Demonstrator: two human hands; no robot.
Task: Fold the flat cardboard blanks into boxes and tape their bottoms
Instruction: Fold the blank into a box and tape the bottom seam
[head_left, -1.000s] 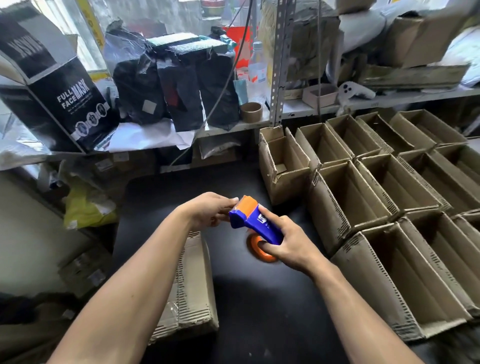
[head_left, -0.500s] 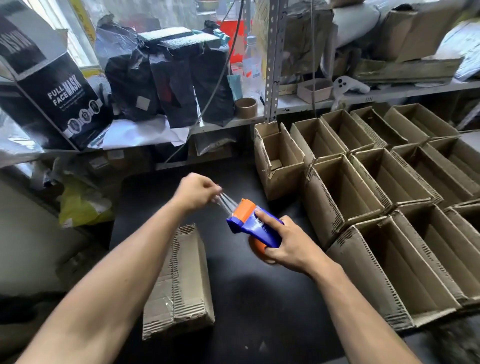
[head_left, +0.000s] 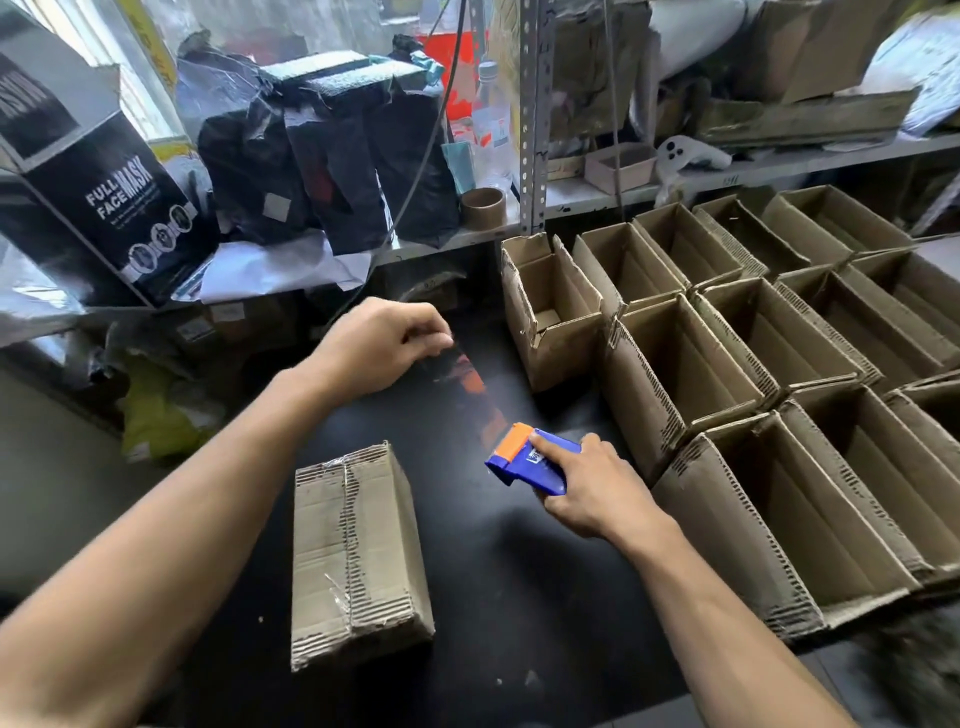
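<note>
Tape (head_left: 470, 384) stretches taut between our hands: left hand (head_left: 379, 343) pinches its free end, right hand (head_left: 582, 486) grips the dispenser (head_left: 530, 460). Below, nearer our left arm, the box (head_left: 353, 551) lies bottom-up, its seam running away from us.

Under both hands lies a black tabletop (head_left: 519, 597). Beyond the hands a grey metal shelf (head_left: 597, 195) runs across, carried by a perforated steel upright (head_left: 532, 104), and it is crowded with black plastic bags (head_left: 332, 156), a black carton marked FULL FACE MASK (head_left: 111, 208) and white paper (head_left: 280, 270). Behind the shelf, up and left of the hands, daylight comes through a window (head_left: 156, 78).
</note>
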